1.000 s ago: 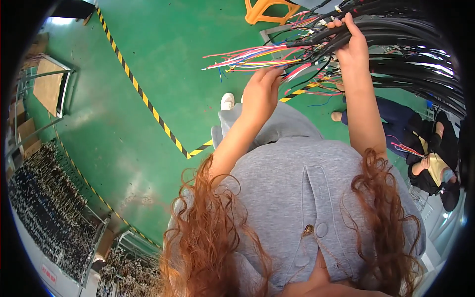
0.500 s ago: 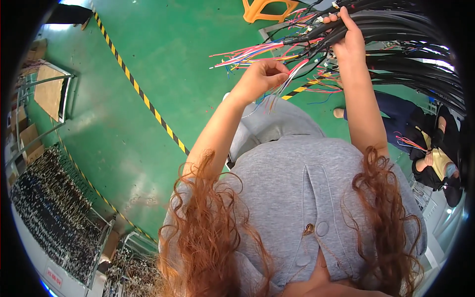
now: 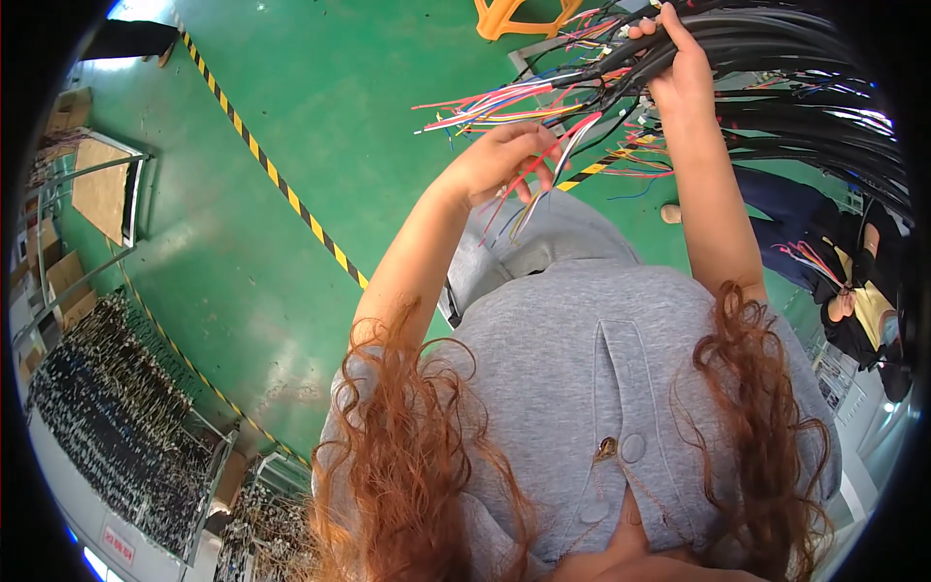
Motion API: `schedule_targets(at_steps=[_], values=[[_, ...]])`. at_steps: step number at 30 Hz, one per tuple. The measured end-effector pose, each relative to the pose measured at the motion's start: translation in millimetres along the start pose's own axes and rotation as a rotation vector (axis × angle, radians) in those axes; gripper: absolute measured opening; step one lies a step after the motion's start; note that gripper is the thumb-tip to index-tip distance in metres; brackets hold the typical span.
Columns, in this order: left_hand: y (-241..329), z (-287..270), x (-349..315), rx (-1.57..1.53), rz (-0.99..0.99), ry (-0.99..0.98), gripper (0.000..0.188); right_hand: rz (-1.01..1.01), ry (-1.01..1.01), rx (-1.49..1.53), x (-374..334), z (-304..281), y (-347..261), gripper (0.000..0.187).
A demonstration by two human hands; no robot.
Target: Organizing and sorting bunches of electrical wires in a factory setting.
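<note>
My right hand (image 3: 683, 76) is wrapped round a thick black cable (image 3: 630, 66) in the bundle at the upper right, its index finger pointing up. Bare coloured wires fan out leftward from the cable ends. Below them, a loose group of red, white and yellow wires (image 3: 579, 138) droops toward my lap. My left hand (image 3: 506, 163) is beside this drooping group, fingers loosely bent and spread apart, with red strands passing across the fingertips. No firm pinch on the wires shows.
More black cables (image 3: 805, 126) hang at the right. Beyond them a person (image 3: 849, 281) holds coloured wires. A yellow stool (image 3: 524, 17) stands at the top. Black-yellow tape (image 3: 276, 179) crosses the green floor. At the left are a rack with a board (image 3: 102, 189) and a table of dark parts (image 3: 116, 417).
My left hand has loosened from its pinch on the red and white wires, and its fingers have spread. The wires now hang fanned out lower. My right hand stays on the cable.
</note>
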State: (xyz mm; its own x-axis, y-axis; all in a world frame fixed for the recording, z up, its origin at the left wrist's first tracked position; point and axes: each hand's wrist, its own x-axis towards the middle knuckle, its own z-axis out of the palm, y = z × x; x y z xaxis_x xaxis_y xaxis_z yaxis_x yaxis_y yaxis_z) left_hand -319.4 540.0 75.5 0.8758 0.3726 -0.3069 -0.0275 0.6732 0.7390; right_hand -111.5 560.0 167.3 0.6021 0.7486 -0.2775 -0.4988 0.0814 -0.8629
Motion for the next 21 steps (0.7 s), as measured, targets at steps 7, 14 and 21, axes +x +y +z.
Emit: schedule_targets(at_steps=[7,14,21], values=[[-15,-4,2,-0.138,-0.031,-0.007,0.017,-0.038,-0.002,-0.021,-2,3,3,0.018],[-19,-13,10,-0.007,-0.029,-0.065,0.015,-0.044,-0.018,-0.027,1,1,3,0.019],[-28,-13,13,-0.242,0.096,-0.118,0.028,-0.023,0.004,0.005,15,-2,5,0.016]])
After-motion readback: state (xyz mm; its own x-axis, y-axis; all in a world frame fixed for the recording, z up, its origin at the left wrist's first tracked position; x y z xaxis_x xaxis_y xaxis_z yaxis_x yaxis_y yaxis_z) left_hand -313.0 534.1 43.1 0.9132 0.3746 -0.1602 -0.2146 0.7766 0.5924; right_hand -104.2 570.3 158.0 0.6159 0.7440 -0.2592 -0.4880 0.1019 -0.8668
